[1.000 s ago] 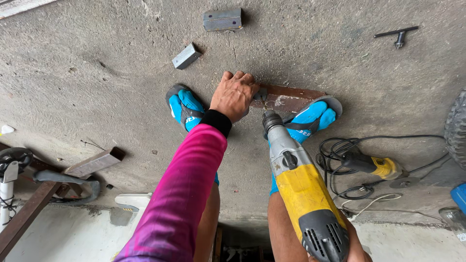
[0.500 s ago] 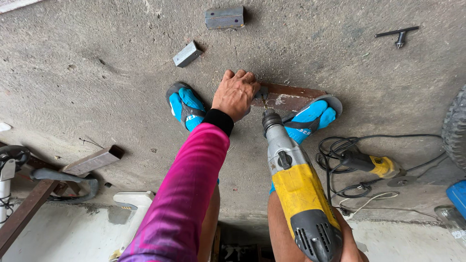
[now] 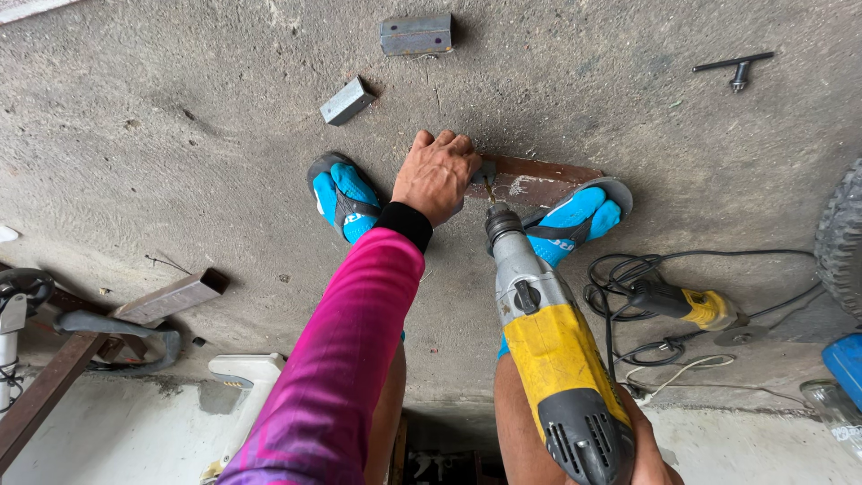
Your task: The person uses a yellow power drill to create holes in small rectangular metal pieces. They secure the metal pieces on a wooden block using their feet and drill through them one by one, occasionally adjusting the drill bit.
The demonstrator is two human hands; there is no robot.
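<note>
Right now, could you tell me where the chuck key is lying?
In the head view, the chuck key lies on the concrete floor at the upper right, alone, beyond the rusty steel strip and the right foot.

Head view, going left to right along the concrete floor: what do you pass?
Brown metal bar → small grey block → left hand → yellow drill → second yellow power tool → tyre.
</note>
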